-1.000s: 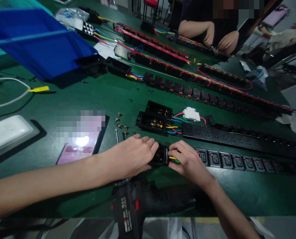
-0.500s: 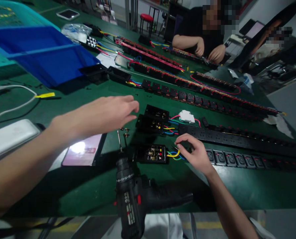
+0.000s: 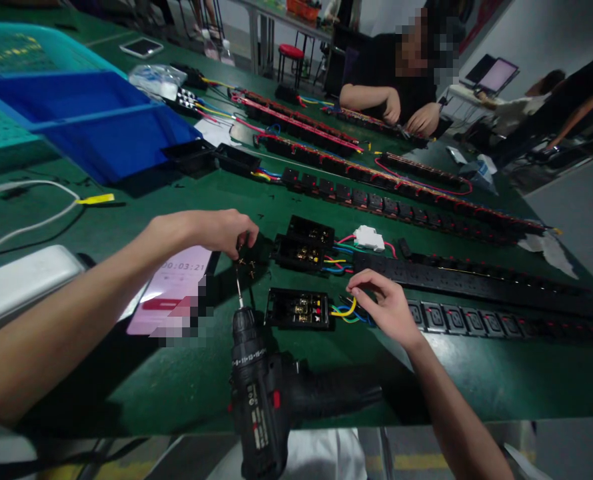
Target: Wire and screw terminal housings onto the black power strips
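My left hand reaches down over a few small brass-coloured screws on the table, thumb and forefinger curled but apart around them. My right hand pinches a yellow wire, which curves out of the nearest black terminal box; blue and green wires lie beneath it. That open box shows brass terminals and joins a black socket strip. In front of me a black power drill lies with its bit toward the screws. A phone showing a timer sits under my left forearm.
Two more open terminal boxes lie behind the nearest one, near a white breaker. Longer socket strips cross the table. A blue bin stands at the left, a white power bank before it. A co-worker works opposite.
My left hand has come down and back toward the screws, its fingers curling downward. The phone screen now shows more. My right hand keeps its pinch; the view has shifted slightly.
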Action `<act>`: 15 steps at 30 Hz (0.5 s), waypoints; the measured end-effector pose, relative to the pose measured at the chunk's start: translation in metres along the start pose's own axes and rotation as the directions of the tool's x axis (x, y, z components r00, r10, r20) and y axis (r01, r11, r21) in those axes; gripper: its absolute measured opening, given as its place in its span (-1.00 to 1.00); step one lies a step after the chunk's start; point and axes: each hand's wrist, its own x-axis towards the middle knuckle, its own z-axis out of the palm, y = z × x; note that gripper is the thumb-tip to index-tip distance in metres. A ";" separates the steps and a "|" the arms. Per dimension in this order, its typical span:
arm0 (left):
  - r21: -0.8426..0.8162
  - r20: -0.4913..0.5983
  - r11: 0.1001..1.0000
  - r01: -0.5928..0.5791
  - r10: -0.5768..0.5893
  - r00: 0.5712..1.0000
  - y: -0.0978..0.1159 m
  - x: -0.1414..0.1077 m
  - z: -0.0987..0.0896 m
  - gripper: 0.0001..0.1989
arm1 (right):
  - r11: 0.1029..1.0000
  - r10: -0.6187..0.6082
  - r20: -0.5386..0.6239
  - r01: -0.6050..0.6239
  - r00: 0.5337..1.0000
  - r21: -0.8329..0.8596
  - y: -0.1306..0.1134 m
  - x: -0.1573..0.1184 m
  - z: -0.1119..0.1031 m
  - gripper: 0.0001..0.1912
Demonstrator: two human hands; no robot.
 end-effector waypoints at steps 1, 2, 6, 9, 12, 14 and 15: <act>-0.022 0.013 1.000 -0.008 0.008 1.000 0.001 0.000 0.000 -0.68 | 1.000 -0.004 0.000 0.004 1.000 -0.001 0.000 0.000 0.000 -0.97; -0.037 0.022 0.999 -0.016 0.017 1.000 0.003 0.001 -0.001 -0.72 | 1.000 -0.005 0.001 0.005 1.000 -0.003 0.000 0.000 0.000 -0.97; -0.013 -0.004 0.999 -0.043 0.043 0.999 0.008 0.000 -0.004 -0.79 | 1.000 -0.003 0.000 0.003 1.000 -0.019 0.000 0.000 0.001 -0.97; 0.019 -0.051 0.998 -0.066 0.067 0.996 0.010 -0.001 -0.006 -0.76 | 1.000 -0.001 -0.005 0.001 1.000 -0.023 0.000 0.000 0.001 -0.96; 0.004 -0.063 0.996 -0.087 0.087 0.994 0.016 -0.003 -0.007 -0.77 | 1.000 0.003 -0.002 -0.003 1.000 -0.027 0.000 0.000 0.001 -0.96; -0.009 -0.042 0.996 -0.088 0.087 0.995 0.022 -0.004 -0.007 -0.78 | 1.000 0.005 0.000 -0.005 1.000 -0.029 0.000 0.000 0.001 -0.96; -0.012 -0.028 0.996 -0.087 0.086 0.996 0.025 -0.005 -0.006 -0.79 | 1.000 0.006 -0.001 -0.006 1.000 -0.031 0.000 0.000 0.001 -0.96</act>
